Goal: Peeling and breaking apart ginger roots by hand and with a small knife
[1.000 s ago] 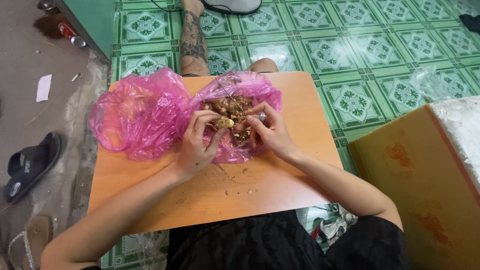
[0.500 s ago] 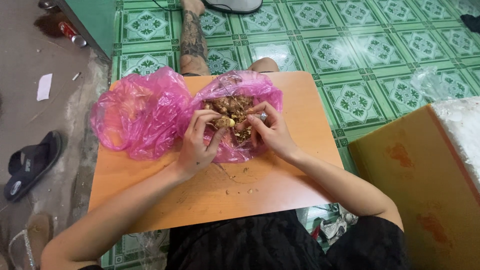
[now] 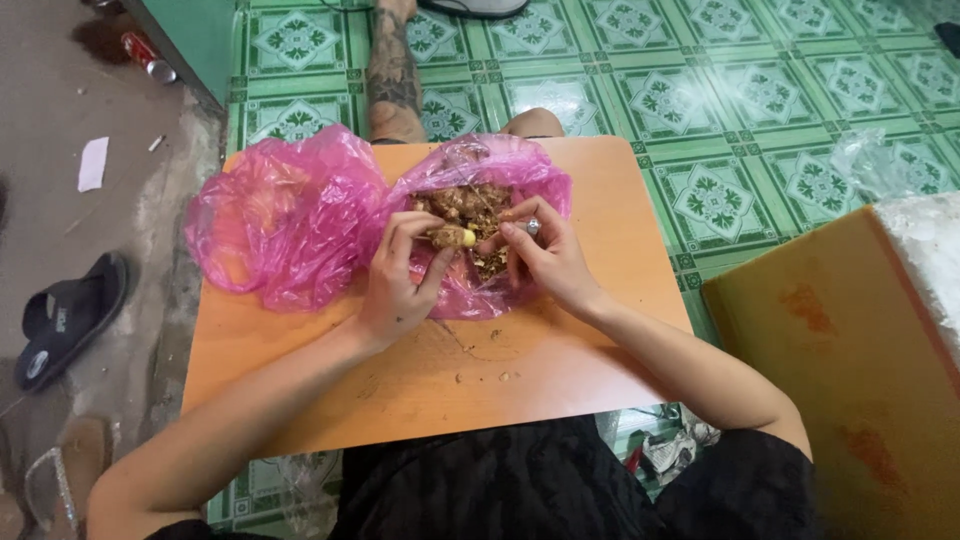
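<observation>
Left to right; a black rubber sandal (image 3: 65, 318) is lying on the bare grey concrete floor (image 3: 60, 110) at far left, well apart from the work; a white paper scrap (image 3: 93, 163) and a red drink can (image 3: 147, 57) are lying farther up that floor.

A crumpled, translucent pink plastic bag (image 3: 275, 220) is sitting on the left part of the low orange laminate table (image 3: 420, 385), its folds spilling just past the table's left edge; it is touching a second pink plastic bag, opened out flat (image 3: 500, 170), which is serving as a liner under a pile of brown knobbly root pieces (image 3: 465, 205), probably to keep dirt off the board.

The left hand (image 3: 395, 285) is pinching a small yellowish-brown root piece (image 3: 452, 238) between thumb and fingers, narrow grip, holding it over the open bag so scraps are falling onto plastic; the right hand (image 3: 545, 255) is curling closed just beside it, fingertips meeting the same piece, with a small metallic glint at the fingers; whether that is a ring or a blade, cannot tell.

Brown crumbs (image 3: 480, 372) are lying on the bare table near the body; that front strip is giving the forearms room; the right edge of the table is close to the right wrist; green patterned floor tiles (image 3: 720, 110) are running beyond; a large orange board (image 3: 850, 380) is standing at far right, apart from the table.
</observation>
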